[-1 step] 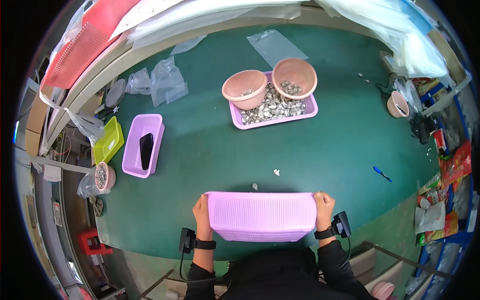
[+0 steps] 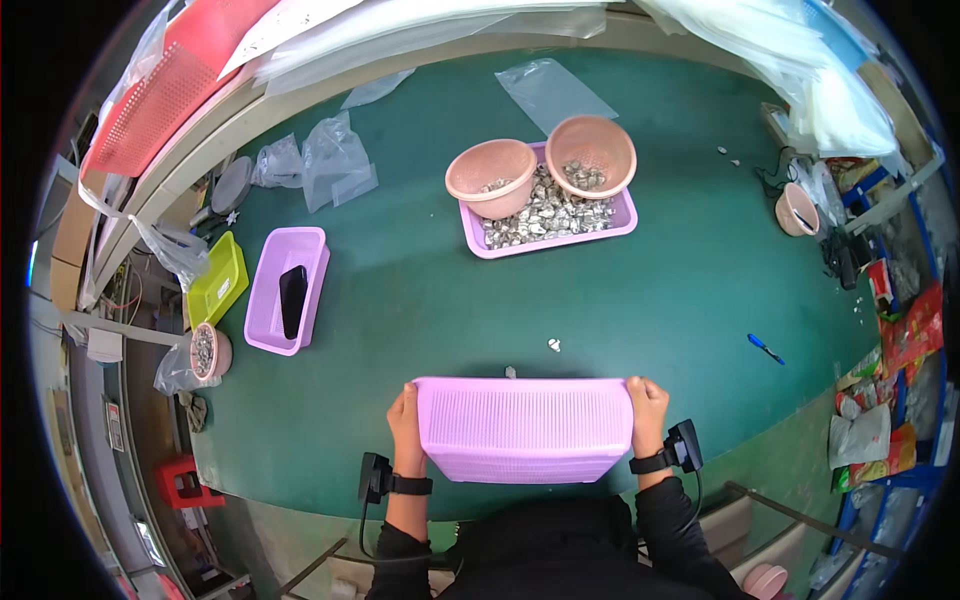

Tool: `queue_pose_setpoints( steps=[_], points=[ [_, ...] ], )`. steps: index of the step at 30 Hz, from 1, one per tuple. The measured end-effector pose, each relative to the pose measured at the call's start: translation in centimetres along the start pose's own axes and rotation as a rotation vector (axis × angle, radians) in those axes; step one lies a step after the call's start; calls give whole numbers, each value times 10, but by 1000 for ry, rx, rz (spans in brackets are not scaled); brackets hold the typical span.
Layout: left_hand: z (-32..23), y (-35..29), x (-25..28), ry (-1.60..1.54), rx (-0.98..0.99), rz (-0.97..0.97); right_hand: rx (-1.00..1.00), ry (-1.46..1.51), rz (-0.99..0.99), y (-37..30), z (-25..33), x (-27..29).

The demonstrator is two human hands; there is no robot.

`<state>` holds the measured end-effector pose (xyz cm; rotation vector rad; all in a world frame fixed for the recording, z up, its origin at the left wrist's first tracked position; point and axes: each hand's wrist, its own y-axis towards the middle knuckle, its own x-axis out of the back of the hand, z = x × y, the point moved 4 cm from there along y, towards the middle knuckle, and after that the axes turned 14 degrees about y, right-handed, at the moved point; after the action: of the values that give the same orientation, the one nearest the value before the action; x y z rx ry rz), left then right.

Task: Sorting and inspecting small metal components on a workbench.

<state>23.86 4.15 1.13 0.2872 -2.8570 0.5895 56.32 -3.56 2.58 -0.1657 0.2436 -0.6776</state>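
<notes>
A purple slotted plastic basket is held up at the near edge of the green table, tipped so that a slotted face shows. My left hand grips its left end and my right hand its right end, both with fingers closed. What the basket holds, if anything, is hidden. Just beyond its far edge peeks a small greyish piece, partly covered. A small white piece lies a little farther off.
A purple tray of shiny silvery pieces carries two pink bowls. To the left sit a purple tray with a black phone-like object, a green tray and a filled pink cup. A blue pen lies right.
The basket's far edge has shifted slightly away from me and covers more of the small greyish piece. Both hands keep their grip.
</notes>
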Motion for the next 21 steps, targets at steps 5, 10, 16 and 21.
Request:
queue_pose_setpoints(
  steps=[5,10,16,21],
  points=[
    [53,43,-10,67,109,231,-274,65,-4,49,-59,-8],
    [25,43,-9,-74,224,316,-497,66,59,57,-45,-19],
    [-99,25,64,-122,-89,98,-200,95,240,60,45,-13],
    [-119,11,136,161,-620,-135,16,-157,60,52,-1,67]
  ],
)
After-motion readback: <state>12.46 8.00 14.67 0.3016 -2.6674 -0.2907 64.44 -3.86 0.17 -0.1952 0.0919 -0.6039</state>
